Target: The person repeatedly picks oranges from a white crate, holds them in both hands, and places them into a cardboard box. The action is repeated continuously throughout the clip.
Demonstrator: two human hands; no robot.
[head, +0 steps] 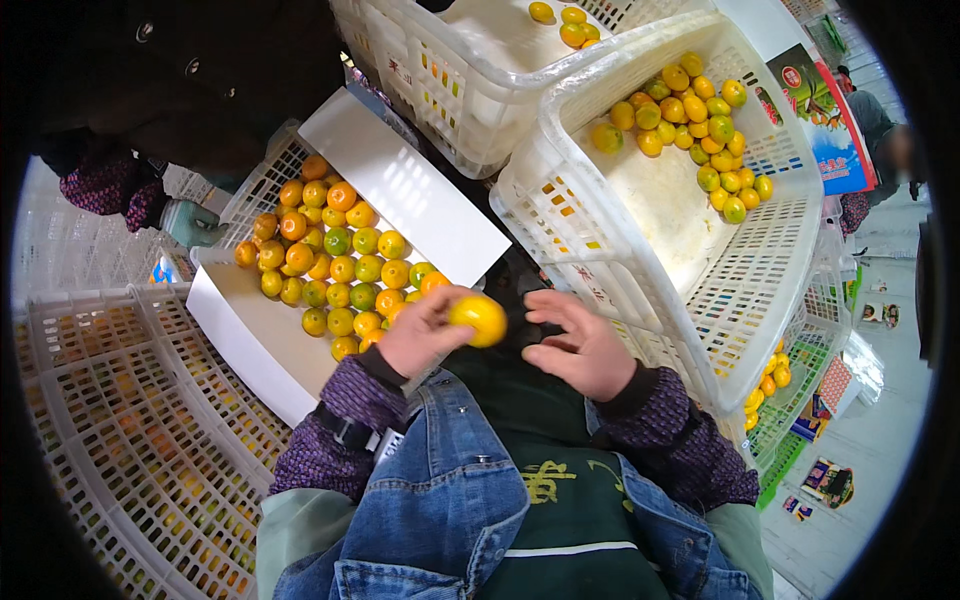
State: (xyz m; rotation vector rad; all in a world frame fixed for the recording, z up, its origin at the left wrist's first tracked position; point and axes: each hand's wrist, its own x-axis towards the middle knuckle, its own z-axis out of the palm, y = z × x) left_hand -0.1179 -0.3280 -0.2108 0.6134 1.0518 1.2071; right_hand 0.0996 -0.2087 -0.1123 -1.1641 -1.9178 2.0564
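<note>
My left hand [424, 334] holds one yellow-orange citrus fruit [478, 321] between thumb and fingers, in front of my body. Facing it, my right hand [581, 345] has its fingers curled and apart, with nothing seen in it. Just left of my hands is a white plastic crate with white sheet lining [405, 184]. Many green, yellow and orange citrus fruits [337, 241] lie in it. Beyond my right hand, a tilted white slatted crate [555, 127] holds a smaller group of yellow-green fruits [694, 109] towards its far side.
A third white crate [465, 112] with a few fruits stands at the top. Slatted crates [150, 420] with fruit beneath fill the lower left. A co-worker's gloved hand [191, 223] is at the lined crate's left edge. A printed box [832, 135] and a green crate [795, 420] are at right.
</note>
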